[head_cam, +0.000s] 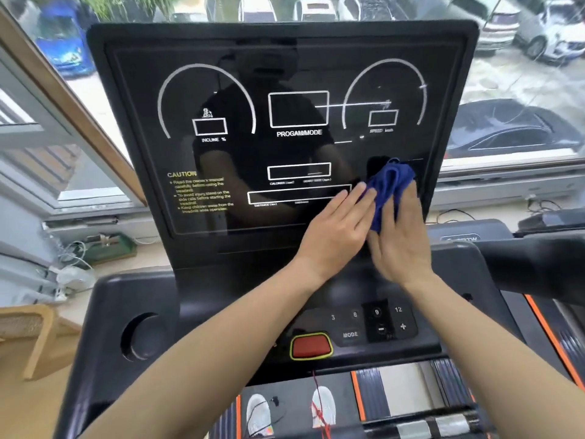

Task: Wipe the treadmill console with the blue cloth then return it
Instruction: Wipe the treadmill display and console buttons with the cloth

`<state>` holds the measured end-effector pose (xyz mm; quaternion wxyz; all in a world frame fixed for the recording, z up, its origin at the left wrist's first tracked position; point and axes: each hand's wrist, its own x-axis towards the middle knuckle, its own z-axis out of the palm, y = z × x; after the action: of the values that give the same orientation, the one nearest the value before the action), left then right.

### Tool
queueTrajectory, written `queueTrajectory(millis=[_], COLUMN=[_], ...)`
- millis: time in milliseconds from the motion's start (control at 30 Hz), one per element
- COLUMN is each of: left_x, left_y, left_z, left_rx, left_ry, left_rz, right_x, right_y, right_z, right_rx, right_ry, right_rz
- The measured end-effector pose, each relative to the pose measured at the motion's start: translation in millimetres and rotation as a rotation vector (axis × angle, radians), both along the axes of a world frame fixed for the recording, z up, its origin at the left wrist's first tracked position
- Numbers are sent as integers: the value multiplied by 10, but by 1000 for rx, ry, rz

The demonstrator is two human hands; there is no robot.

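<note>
While both forearms reach forward, the left hand (337, 229) and right hand (400, 239) clasp the crumpled blue cloth (387, 188) between them; it presses the glossy black treadmill console (221, 160) near its lower-right edge.

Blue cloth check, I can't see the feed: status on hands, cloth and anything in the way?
Both hands on blue cloth, left hand, right hand. Cloth bunched against console screen, lower right. Nothing in the way.

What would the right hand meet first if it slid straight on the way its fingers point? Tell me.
Probably the blue cloth: the right hand points up the console panel, with the cloth bunched at its fingertips. Depth is unclear.
</note>
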<state>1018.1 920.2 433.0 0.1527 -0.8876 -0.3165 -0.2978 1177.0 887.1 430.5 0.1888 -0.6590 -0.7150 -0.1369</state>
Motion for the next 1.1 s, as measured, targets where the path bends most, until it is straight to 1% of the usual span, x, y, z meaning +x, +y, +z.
queueTrajectory(millis=[67,133,233,333,400,467,533,600,667,700,733,767,833,933,967,1000,1067,1100], left_x=[-296,-749,-1553,-2273,-2495,-2514,-2406,-2230,-2023,-1946,-1900,-1894,-1986,-2254,-2319,-2344,-2283,-2185], left_y=[0,-27,-110,-214,-183,25,339,648,832,863,843,767,440,-128,-211,-197,9,165], left_z=[0,-4,-104,-218,-158,90,496,908,1130,1132,1042,858,356,-237,-294,-262,-4,211], left_rx=[32,49,65,26,-1,-5,-3,-2,-5,-10,-9,-8,-35,-171,-188,-177,-116,-74], left_ry=[45,72,110,127,104,-11,-205,-373,-461,-467,-436,-367,-179,121,161,160,105,57], left_rz=[76,191,394,584,703,792,773,659,558,541,548,564,557,581,590,596,630,632], right_x=[-300,-653,-1301,-1952,-2292,-2536,-2630,-2555,-2382,-2295,-2209,-2126,-1986,-1895,-1906,-1931,-1968,-1943], right_y=[142,303,485,624,790,1027,1259,1435,1487,1467,1421,1347,1102,654,594,608,809,953], right_z=[4,55,136,284,501,816,1173,1458,1565,1542,1464,1318,891,248,159,166,420,627], right_rx=[-53,-59,5,72,135,202,259,306,328,324,306,271,198,74,61,70,145,188], right_ry=[-91,-159,-298,-411,-451,-436,-351,-270,-219,-205,-205,-224,-321,-492,-520,-525,-486,-438], right_rz=[35,122,320,552,630,652,608,528,447,417,403,409,474,612,636,650,646,609])
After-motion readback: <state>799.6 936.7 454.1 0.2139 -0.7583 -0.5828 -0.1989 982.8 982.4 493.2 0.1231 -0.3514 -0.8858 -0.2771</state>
